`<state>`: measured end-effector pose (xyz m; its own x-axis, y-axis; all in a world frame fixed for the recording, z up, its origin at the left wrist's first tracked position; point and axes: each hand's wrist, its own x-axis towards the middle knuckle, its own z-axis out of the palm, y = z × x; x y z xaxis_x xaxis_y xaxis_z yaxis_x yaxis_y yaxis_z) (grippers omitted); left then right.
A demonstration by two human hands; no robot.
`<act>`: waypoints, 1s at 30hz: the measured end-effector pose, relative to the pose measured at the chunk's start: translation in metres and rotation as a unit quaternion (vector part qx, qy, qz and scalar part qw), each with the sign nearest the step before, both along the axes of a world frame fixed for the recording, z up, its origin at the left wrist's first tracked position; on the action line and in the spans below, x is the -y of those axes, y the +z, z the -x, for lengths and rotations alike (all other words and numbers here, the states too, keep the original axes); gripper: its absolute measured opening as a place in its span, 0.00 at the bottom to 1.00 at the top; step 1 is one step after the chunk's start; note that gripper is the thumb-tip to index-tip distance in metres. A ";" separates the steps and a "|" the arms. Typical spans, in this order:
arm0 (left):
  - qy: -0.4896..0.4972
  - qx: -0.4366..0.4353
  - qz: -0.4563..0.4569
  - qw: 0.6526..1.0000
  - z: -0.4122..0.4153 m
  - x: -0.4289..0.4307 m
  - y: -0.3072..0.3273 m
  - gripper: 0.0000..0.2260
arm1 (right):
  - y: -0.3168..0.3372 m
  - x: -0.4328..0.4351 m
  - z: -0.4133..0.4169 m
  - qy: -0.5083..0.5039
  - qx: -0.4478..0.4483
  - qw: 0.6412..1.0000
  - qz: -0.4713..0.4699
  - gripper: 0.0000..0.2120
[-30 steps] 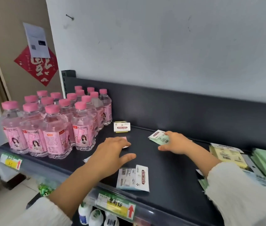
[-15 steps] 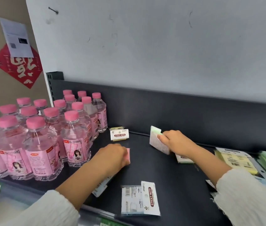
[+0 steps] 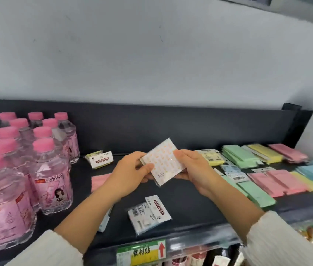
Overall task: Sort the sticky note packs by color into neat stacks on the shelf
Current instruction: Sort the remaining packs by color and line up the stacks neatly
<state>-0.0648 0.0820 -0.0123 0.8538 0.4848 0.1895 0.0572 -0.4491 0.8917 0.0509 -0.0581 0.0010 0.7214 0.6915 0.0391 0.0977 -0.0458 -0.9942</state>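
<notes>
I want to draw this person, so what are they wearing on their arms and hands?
The left sleeve and the right sleeve are loose, cream-white and made of a crinkly-looking fabric. Each stops partway up the forearm, so the wrists are bare. The left hand and the right hand have no gloves, and I see no rings, watch or bracelets.

One wide-angle view, worn on the person's head, looks forward and down onto the dark shelf [image 3: 190, 206] from close in front. Both forearms enter from the bottom edge; the left hand [image 3: 130, 173] and right hand [image 3: 194, 168] meet on a sticky note pack [image 3: 166, 162] near frame centre. The grey wall [image 3: 151, 54] fills the upper half, bottles [image 3: 50, 175] crowd the left edge, and the lens bows the shelf's back panel.
</notes>
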 end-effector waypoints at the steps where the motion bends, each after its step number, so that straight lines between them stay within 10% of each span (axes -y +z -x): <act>1: -0.012 0.014 0.021 1.000 0.000 0.004 0.001 0.06 | -0.002 0.007 0.004 -0.010 -0.011 1.000 -0.009 0.12; 14: -0.125 -0.010 0.224 0.967 -0.010 0.048 0.004 0.10 | -0.019 0.072 0.031 -0.113 -0.116 0.981 -0.108 0.06; 30: -0.224 0.084 0.125 0.963 -0.044 0.125 0.016 0.25 | -0.020 0.127 -0.007 -0.111 -0.203 0.957 -0.175 0.09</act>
<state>-0.0205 -0.0428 0.0035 0.9554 0.1238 0.2681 -0.2467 -0.1646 0.9550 0.0574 -0.1850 -0.0194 0.8535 0.5158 -0.0736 -0.2730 0.3224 -0.9064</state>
